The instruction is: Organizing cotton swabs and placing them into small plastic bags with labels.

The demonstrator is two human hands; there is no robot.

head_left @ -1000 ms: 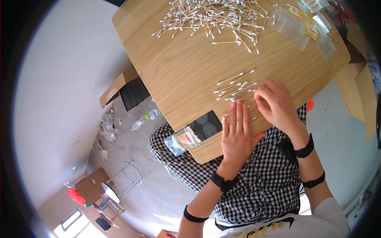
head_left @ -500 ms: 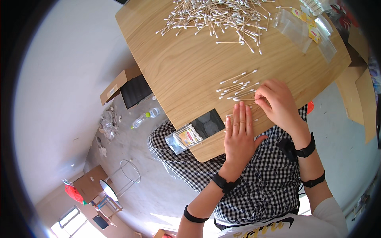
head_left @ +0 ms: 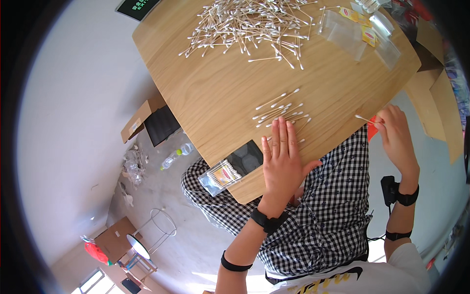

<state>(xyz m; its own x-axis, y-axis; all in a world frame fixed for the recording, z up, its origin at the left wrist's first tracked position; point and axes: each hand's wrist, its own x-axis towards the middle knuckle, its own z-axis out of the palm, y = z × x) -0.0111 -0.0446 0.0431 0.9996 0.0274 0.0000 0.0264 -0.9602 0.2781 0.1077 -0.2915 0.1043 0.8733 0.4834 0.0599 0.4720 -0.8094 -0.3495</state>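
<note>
My left hand (head_left: 284,159) lies flat near the table's front edge, fingers stretched over the lower part of a small group of cotton swabs (head_left: 280,109). Some of these swabs are hidden beneath it. Off the table's right edge, my right hand (head_left: 397,137) pinches one cotton swab (head_left: 364,118) by its end, with a white tip pointing left. A clear packet of cotton swabs (head_left: 221,176) with a yellow label rests at the left front edge, beside a dark square pad (head_left: 247,157). Black straps circle both forearms.
A large loose heap of cotton swabs (head_left: 245,29) covers the far part of the wooden table (head_left: 196,98). Clear plastic bags (head_left: 342,36) with yellow labels lie far right. Open cardboard boxes (head_left: 428,108) stand beyond the right edge; a bottle (head_left: 171,159) lies on the floor left.
My right hand has moved right, away from the small group and past the table edge, with a cotton swab in it. My left hand stays flat on the table.
</note>
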